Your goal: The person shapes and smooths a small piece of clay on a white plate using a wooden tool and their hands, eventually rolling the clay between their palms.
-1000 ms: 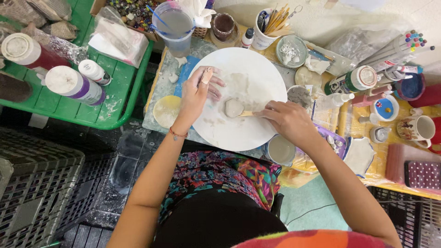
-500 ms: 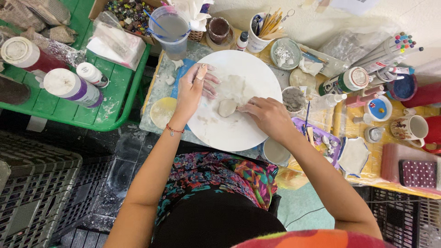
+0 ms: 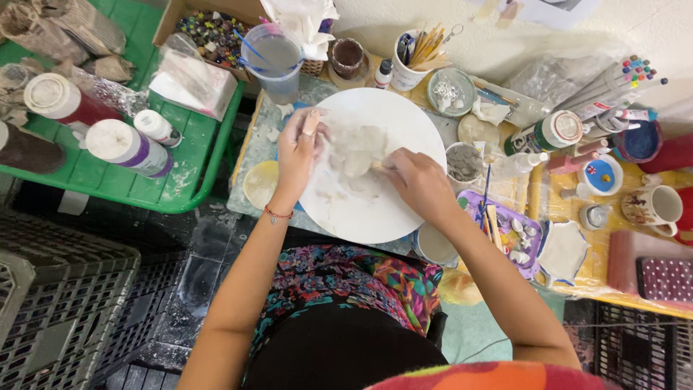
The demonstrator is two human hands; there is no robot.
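Right hand (image 3: 419, 184) seemingly nearer clay (image 3: 359, 153)

A lump of pale grey clay (image 3: 359, 160) lies on the round white board (image 3: 375, 209), between the left hand (image 3: 299, 148) and the right hand (image 3: 415, 180); a clear plastic water cup (image 3: 274, 61) stands behind the left hand.

A pale grey clay lump (image 3: 359, 153) lies flattened and irregular on the round white board (image 3: 375, 209)
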